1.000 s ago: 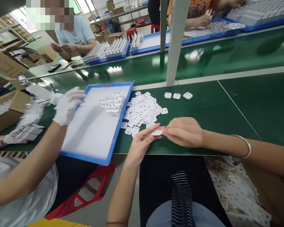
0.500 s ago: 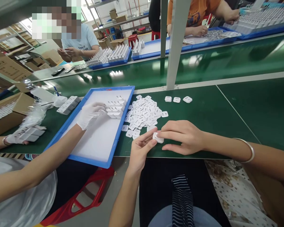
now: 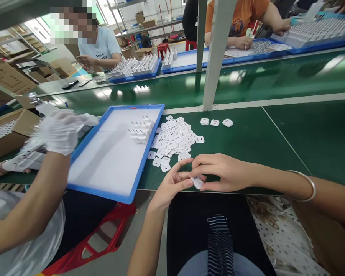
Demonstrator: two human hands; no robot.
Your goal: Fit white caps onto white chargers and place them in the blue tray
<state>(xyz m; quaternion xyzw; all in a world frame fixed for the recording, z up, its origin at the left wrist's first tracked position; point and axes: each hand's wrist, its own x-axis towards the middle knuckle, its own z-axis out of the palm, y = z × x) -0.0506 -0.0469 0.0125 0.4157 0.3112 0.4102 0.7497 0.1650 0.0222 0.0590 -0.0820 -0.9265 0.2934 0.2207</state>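
Observation:
Between my two hands, just above the table's front edge, is a small white plastic cover. My left hand pinches its left side with thumb and fingers. From the right, my right hand grips the same piece, thumb below and fingers on top. Just beyond my hands lies a heap of white square covers with small dark slots. To the right of the heap, three more pieces lie in a row.
Left of the heap stands a blue-rimmed tray with several white plug housings at its right side. A co-worker's gloved hand is left of the tray. A metal post rises behind the heap. Other people work across the green conveyor.
My hands have come slightly lower and nearer, tilting the cover, and my right hand now grips it. The co-worker's gloved hand has left the plug housings and moved left.

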